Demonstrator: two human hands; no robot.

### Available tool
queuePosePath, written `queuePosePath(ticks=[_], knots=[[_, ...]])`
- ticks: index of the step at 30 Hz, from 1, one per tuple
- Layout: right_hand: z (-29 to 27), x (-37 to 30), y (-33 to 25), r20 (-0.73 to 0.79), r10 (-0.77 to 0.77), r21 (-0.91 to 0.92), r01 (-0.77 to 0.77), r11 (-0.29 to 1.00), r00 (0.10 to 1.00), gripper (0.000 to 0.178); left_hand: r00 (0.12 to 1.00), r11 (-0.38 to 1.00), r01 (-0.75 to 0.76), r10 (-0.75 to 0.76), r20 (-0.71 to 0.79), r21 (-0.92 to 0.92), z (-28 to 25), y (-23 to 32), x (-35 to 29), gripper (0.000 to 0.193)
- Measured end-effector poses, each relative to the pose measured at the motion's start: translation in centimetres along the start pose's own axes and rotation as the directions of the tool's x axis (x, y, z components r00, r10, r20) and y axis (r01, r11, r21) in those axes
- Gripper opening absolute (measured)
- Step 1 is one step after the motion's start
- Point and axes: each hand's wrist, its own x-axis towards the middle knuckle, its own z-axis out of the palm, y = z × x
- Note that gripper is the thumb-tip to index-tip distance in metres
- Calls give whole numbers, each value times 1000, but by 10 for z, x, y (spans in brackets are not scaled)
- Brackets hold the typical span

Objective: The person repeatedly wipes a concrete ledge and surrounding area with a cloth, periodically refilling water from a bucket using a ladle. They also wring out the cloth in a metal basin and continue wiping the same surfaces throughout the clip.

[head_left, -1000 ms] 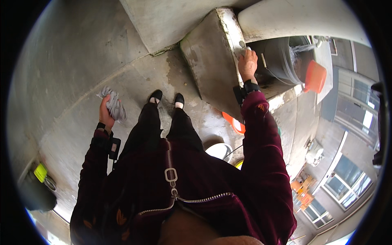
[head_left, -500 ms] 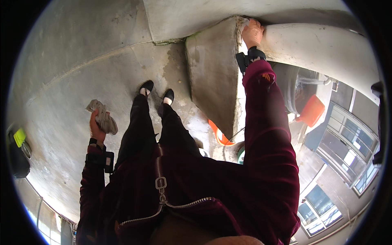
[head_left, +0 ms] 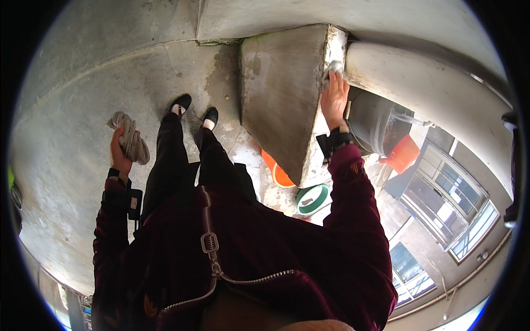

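Note:
My left hand [head_left: 118, 152] is raised at my left side, closed around a crumpled grey cloth [head_left: 131, 138] that hangs from the fist. My right hand [head_left: 334, 98] reaches forward onto the top edge of a concrete parapet wall [head_left: 281, 99]; its fingers press a small pale rag [head_left: 333, 68] against the ledge. Both arms wear dark red velvet sleeves, each with a black band at the wrist. My feet in black shoes [head_left: 193, 110] stand on the concrete floor near the base of the wall.
Beyond the parapet a grey barrel [head_left: 375, 124] and an orange container [head_left: 402, 154] sit lower down. An orange basin [head_left: 279, 174] and a green-rimmed bowl [head_left: 312, 198] lie near the wall's base. Windows of a building [head_left: 452, 204] show far below at right. Open concrete floor [head_left: 72, 99] spreads left.
The view swung as my body turned. My right hand slid along the top of the parapet, staying on its ledge. My left hand lifted higher with the grey cloth in it.

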Motion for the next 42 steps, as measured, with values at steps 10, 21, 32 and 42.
queuePosePath(ticks=[10, 21, 32, 42], knots=[[50, 121, 41, -29, 261, -114, -263, 958, 965, 45, 998, 999, 41, -41, 51, 3, -23, 15, -4, 39], [-35, -75, -49, 155, 245, 66, -257, 964, 957, 56, 997, 1000, 11, -11, 76, -4, -11, 31, 9, 38], [31, 123, 2, -52, 202, 38, -200, 979, 978, 47, 996, 997, 68, -70, 48, 28, -15, 42, 8, 39], [-9, 35, -37, 31, 140, 142, -143, 980, 990, 50, 987, 987, 75, -93, 127, 143, 14, 65, 17, 39]])
